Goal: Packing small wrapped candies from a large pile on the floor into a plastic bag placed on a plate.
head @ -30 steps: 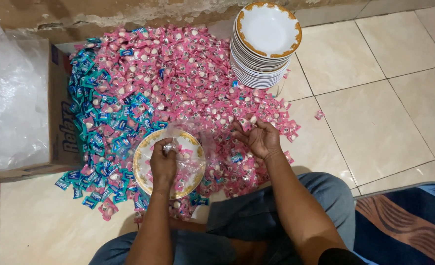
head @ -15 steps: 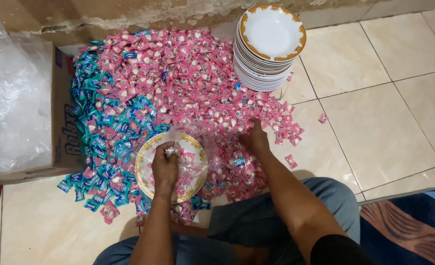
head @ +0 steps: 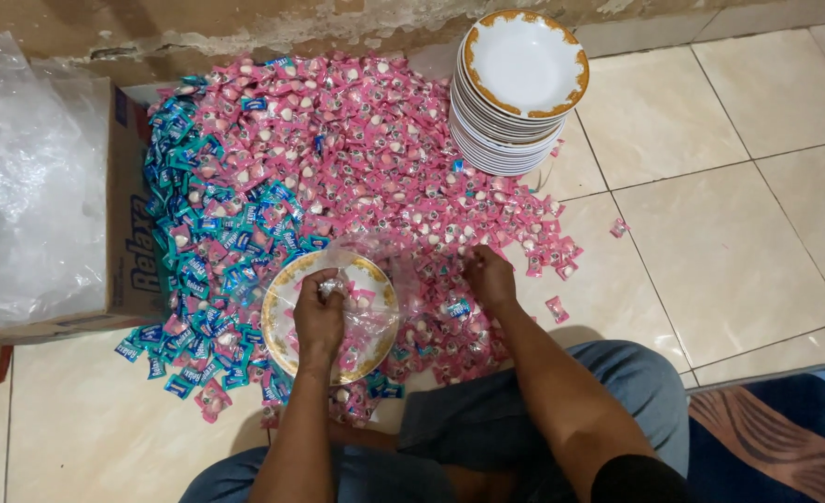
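Hundreds of wrapped candies (head: 356, 168) lie spread over the tiled floor (head: 738, 261) in front of us, a wide heap that runs up to the rough wall (head: 245, 23) at the top of the view. Most of the wrappers are pink; along the heap's left edge sits a band of blue and teal wrapped candies (head: 193, 251). To the left of the heap stands a cardboard box (head: 133, 233) lined with a crumpled clear plastic sheet (head: 30, 186), its side touching the blue candies. At the upper right edge of the heap stands a stack of white plates with gold rims (head: 519, 88), upright and even. Near the bottom of the heap, just before our knees in blue trousers (head: 487, 428), a single gold-rimmed plate (head: 282, 326) lies flat among the candies, with a clear plastic bag (head: 375, 298) over it and a few pink candies showing through. Our left hand (head: 319, 312) rests above this plate, fingers closed together on a gathered bit of the clear bag. Our right hand (head: 491, 278) lies just to the right of the plate, down on the pink candies, fingers curled into them; we cannot tell whether it grips any piece. A few stray pink candies (head: 555, 307) lie apart on the bare tile to the right of that hand, and one more (head: 619, 226) sits farther out.
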